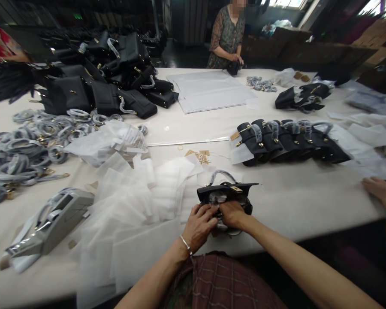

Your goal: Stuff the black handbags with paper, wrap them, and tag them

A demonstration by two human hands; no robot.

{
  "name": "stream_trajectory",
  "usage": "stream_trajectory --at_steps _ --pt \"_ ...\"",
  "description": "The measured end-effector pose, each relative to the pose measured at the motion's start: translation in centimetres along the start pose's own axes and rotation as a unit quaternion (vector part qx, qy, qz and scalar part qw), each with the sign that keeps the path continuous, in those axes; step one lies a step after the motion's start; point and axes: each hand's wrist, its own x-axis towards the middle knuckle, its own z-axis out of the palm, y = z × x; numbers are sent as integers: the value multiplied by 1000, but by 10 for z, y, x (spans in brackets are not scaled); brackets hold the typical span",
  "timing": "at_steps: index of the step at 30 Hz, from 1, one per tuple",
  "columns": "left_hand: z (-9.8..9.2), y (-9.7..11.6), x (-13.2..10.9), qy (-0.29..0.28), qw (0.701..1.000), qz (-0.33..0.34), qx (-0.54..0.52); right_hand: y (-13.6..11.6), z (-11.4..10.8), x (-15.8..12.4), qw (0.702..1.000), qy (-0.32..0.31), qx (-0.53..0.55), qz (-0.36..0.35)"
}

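Observation:
A small black handbag stands at the table edge in front of me. Its flap is raised, its gold clasp shows, and its handle is wrapped in clear plastic. My left hand grips the near left side of the bag, fingers curled at its opening. Inside the bag's mouth is my right hand, with its fingertips hidden, so its hold cannot be made out. Crumpled clear wrapping shows in the opening between the hands. White foam sheets lie just left of the bag.
A row of black handbags lies at right; more bags are heaped at back left. Wrapped straps and a tape dispenser lie left. Tags lie ahead. A co-worker stands across the table; another person's hand rests right.

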Motion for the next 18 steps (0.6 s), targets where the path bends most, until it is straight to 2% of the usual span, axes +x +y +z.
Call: stream_trajectory --at_steps 3,6,10,15,18 --pt "3 2 -12 23 999 25 8 0 4 -1 1000 12 -13 -2" --pt "5 4 -17 47 999 21 -4 0 4 -9 999 17 -22 -16" --pt "3 4 -14 44 999 4 -24 0 -1 -19 999 30 -34 -27" --pt "-3 6 -8 24 1000 -10 -13 -3 2 -15 998 51 -29 -14" --pt "-3 11 -3 32 999 7 8 -2 0 -17 998 59 -14 -24"
